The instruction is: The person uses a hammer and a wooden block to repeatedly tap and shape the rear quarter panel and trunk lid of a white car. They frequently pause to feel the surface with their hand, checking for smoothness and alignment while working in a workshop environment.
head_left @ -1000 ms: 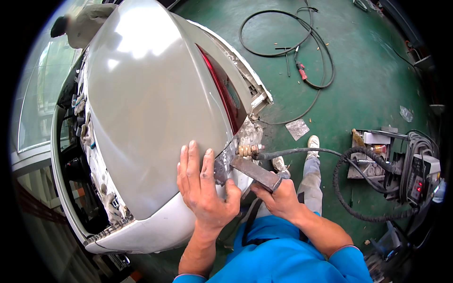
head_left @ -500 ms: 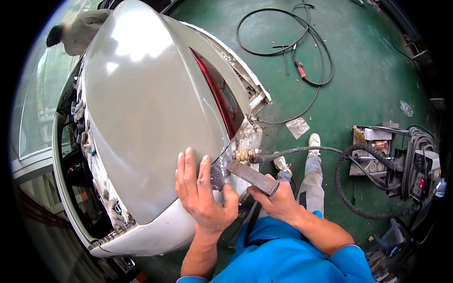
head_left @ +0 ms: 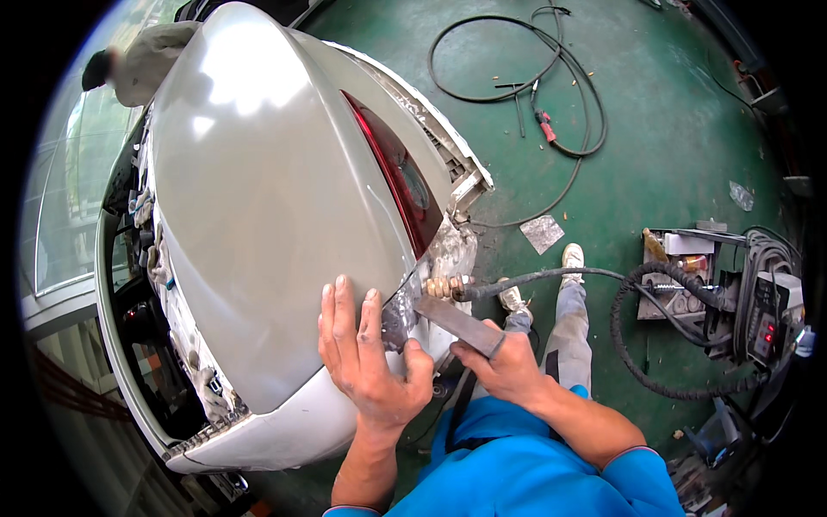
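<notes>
- The right hand (head_left: 506,366) is curled tight around one end of a flat grey metal bar (head_left: 461,323).
- The bar pokes out of that grip, forward and to the left. Its far end is by a dark metal patch (head_left: 399,317) on the car. I can't tell if the bar touches it.
- The left hand (head_left: 375,370) grips nothing. It lies flat on the car (head_left: 250,215), left of the grip, with its fingers spread a bit and its thumb near the patch.
- The car is to the left of the grip and ahead of it. Its big lid is a dull tan-grey, and the side near the left hand is white.
- Just ahead of the bar is a brass-coloured clamp (head_left: 438,286). A black cable (head_left: 594,272) runs from it to the right, past the grip.
- Farther ahead of the grip is a red tail light (head_left: 392,164). Crumpled metal (head_left: 452,250) sits between it and the clamp.
- Well to the right of the grip is a machine (head_left: 765,323) with red lights, beside a tray (head_left: 659,308) of bits.
- Far ahead of the grip, a looped cable (head_left: 433,69) with a red handle (head_left: 546,129) lies on the green floor (head_left: 672,155).
- Another person (head_left: 159,65) is far off, past the car's lid.
</notes>
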Tool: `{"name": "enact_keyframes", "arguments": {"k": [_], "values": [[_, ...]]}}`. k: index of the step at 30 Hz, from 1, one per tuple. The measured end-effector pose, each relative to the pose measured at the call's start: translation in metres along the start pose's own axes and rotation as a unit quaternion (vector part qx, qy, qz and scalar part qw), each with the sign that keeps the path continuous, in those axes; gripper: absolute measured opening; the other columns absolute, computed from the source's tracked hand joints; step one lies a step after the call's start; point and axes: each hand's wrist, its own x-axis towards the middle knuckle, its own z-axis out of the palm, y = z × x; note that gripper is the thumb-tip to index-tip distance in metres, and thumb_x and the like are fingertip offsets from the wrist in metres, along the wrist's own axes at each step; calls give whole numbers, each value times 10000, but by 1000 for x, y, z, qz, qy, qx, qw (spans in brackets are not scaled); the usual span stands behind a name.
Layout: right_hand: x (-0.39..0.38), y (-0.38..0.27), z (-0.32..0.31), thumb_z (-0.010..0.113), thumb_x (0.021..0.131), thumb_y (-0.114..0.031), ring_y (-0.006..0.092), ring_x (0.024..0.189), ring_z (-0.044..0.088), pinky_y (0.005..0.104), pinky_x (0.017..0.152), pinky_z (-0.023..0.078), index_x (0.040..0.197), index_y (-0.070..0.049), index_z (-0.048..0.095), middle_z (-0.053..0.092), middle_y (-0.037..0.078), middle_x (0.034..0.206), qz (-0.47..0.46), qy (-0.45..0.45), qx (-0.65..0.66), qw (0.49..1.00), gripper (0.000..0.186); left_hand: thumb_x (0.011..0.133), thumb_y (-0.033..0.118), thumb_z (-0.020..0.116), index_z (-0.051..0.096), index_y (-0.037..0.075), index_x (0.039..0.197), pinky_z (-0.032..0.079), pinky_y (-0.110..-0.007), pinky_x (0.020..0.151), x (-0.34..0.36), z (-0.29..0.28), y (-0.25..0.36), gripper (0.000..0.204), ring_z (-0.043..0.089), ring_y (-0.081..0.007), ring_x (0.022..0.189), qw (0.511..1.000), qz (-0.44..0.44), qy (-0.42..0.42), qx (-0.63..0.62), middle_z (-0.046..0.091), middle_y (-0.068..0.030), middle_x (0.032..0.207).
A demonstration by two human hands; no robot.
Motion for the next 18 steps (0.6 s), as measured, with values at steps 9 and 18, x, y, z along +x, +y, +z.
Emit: {"name": "enact_keyframes", "arguments": {"k": [9, 18], "values": [[-3, -3, -2, 779, 864, -65, 274, 637, 706, 361, 541, 518, 1016, -31, 666, 691, 130, 738, 8, -1, 37, 999, 192, 727, 171, 612, 595, -76, 1299, 344, -587, 1124, 1, 2, 1, 623, 465, -540, 1346, 1000, 3, 4, -1, 505, -336, 1446], [5, -4, -5, 778, 846, -63, 286, 659, 717, 369, 575, 544, 992, -22, 650, 687, 147, 734, -3, 21, 51, 998, 198, 729, 169, 614, 597, -80, 1296, 345, -586, 1125, 1, 3, 1, 619, 462, -538, 1348, 1000, 4, 8, -4, 505, -331, 1449]]}}
